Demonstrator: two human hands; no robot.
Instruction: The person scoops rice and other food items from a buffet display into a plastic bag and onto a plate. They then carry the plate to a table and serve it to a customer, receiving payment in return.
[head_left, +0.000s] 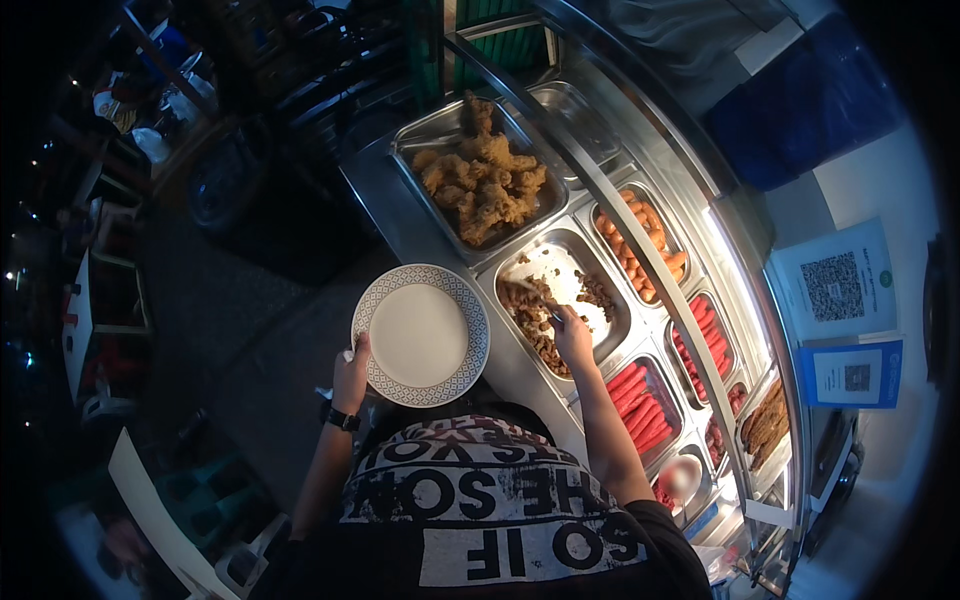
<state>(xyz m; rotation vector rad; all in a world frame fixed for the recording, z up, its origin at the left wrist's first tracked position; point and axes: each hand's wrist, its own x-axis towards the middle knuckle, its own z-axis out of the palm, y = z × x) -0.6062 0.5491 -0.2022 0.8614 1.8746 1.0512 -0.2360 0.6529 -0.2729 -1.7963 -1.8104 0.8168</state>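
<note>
My left hand (351, 375) grips the left rim of a round plate (418, 335) with a patterned border, and nothing lies on the plate. Over a steel food pan my right hand (573, 334) is closed on the handle of a metal serving utensil (541, 294), whose far end is blurred among pieces of browned chopped meat (551, 349). The meat lies scattered in the steel pan (622, 341). Just beyond that pan, a larger steel tray (442, 221) holds a heap of fried chicken (491, 180).
Sausages (645, 244), red hotdogs (637, 405) and more red hotdogs (705, 345) fill neighbouring pans. A metal frame bar (645, 240) crosses above them. At the right stand printed code signs (836, 281). A white table (79, 330) and chairs are at the dim left.
</note>
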